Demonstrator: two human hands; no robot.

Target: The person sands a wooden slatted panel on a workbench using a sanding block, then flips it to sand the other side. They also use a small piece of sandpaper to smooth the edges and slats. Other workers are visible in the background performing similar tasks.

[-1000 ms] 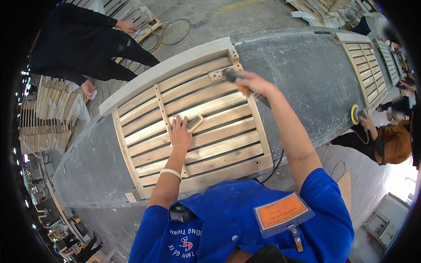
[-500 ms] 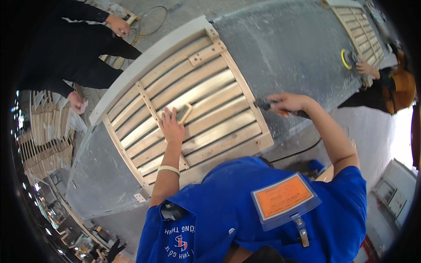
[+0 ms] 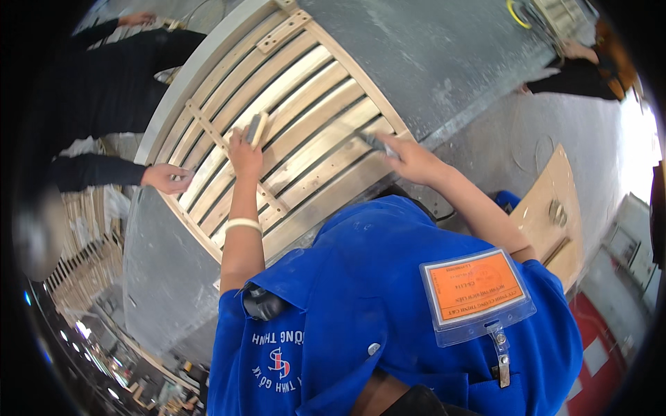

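One tool (image 3: 373, 142) — in the right hand (image 3: 415, 161) — back over the slatted panel (image 3: 305, 135).

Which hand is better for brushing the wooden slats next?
Probably the left hand: it holds the brush over the wooden slats, while the right hand is busy with a blurry grey tool.

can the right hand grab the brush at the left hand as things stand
Probably not as is: the right hand holds a dark, blurred tool, though nothing seems to block the way across the slats to the brush at the left hand.
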